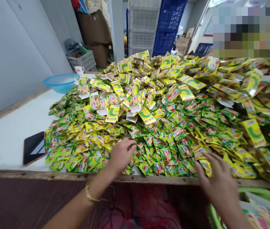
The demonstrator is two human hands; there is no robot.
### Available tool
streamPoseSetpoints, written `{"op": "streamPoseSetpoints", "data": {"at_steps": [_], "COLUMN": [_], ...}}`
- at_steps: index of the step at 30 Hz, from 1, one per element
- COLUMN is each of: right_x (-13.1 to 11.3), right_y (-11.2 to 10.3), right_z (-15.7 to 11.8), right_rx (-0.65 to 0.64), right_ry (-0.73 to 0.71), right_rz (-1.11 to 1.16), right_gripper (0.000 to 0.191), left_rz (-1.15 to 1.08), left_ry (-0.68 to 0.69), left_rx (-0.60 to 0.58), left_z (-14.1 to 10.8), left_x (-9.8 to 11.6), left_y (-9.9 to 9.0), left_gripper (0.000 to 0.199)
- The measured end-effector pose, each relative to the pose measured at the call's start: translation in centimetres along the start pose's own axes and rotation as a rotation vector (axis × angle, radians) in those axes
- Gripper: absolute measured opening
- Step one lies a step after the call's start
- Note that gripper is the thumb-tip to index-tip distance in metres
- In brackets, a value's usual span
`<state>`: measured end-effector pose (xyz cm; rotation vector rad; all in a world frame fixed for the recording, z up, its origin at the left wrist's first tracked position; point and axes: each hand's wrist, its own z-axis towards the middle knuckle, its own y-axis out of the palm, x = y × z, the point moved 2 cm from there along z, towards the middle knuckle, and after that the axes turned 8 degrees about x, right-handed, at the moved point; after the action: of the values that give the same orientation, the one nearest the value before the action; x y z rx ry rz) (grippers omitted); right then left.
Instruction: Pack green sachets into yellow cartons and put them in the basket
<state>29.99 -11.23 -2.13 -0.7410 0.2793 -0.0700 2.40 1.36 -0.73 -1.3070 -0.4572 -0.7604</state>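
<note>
My left hand (pixel 122 156) is over the front of a heap of small green sachets (pixel 165 154). Its fingers are curled in toward the thumb, and whatever is between them is hidden. My right hand (pixel 217 178), smeared a little by motion, is at the table's front edge with its thumb and fingers apart. A yellow sachet (pixel 205 167) shows just beyond the gap between thumb and fingers; I cannot tell whether they touch it. Behind the sachets, small yellow cartons (pixel 146 116) are piled up, several with white end flaps standing open.
A phone (pixel 35 148) lies on the white tabletop (pixel 3 140) at left. Behind it stands a blue basin (pixel 61 83). A green tub (pixel 263 194) with printed packs sits below the table edge at right. White crates (pixel 143 35) and blue crates (pixel 168 31) are stacked behind.
</note>
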Motion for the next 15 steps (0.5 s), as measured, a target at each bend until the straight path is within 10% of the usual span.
{"op": "streamPoseSetpoints", "data": {"at_steps": [8, 15], "right_x": [-11.7, -10.7], "right_y": [4.5, 5.7], "right_z": [1.7, 0.8], "right_rx": [-0.12, -0.144], "right_ry": [-0.229, -0.233], "right_rz": [0.319, 0.446], "right_gripper": [0.032, 0.031], "left_rz": [0.073, -0.187], "left_ry": [-0.052, -0.243], "left_rx": [-0.013, 0.2], "left_z": [2.3, 0.7], "left_x": [3.4, -4.3], "left_y": [6.0, -2.1], "left_gripper": [0.021, 0.019]}}
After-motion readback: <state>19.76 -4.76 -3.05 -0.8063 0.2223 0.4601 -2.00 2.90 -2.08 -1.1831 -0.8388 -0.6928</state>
